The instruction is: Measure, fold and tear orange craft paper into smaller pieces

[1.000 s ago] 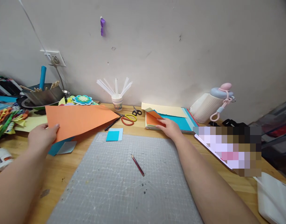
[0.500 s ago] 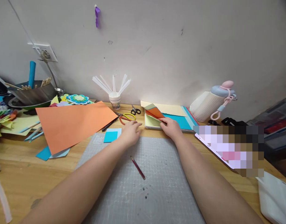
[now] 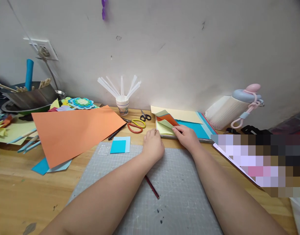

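Note:
My right hand grips the lifted corners of several coloured paper sheets, pale yellow-green and orange among them, folded back over a paper stack. At the stack's near left corner is my left hand, its fingers curled at the edge; whatever they pinch is hidden. A dark red pencil lies on the grey cutting mat, partly covered by my left forearm. Two small blue paper squares overlap at the mat's upper left.
Left of my hands lie red-and-yellow-handled scissors, small black scissors, a black pen and a large orange sheet. A paper cup holds white strips. To the right are a bottle and a phone.
My left hand has moved right to the stack's corner, and its fingers have curled. The right hand still grips the sheets, with more of the yellow-green one lifted. The view has shifted slightly.

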`<action>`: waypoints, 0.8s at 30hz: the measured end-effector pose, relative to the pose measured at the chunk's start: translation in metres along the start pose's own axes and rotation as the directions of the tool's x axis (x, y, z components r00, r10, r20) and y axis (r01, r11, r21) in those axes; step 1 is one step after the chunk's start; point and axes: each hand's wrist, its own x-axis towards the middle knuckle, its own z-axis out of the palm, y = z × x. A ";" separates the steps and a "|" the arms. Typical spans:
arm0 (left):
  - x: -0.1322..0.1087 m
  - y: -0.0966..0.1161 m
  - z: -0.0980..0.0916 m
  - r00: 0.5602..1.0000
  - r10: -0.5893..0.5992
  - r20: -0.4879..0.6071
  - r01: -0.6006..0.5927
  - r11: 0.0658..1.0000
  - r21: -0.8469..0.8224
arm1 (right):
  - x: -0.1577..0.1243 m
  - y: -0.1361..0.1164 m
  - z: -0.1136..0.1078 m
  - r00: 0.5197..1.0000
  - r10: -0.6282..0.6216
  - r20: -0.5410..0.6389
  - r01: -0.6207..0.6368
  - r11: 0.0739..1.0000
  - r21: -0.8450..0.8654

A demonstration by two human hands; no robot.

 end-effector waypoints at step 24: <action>0.029 -0.023 -0.012 0.956 0.293 0.027 -0.295 0.951 0.095 | 0.005 0.021 0.000 0.989 0.052 -0.136 -0.032 0.989 0.141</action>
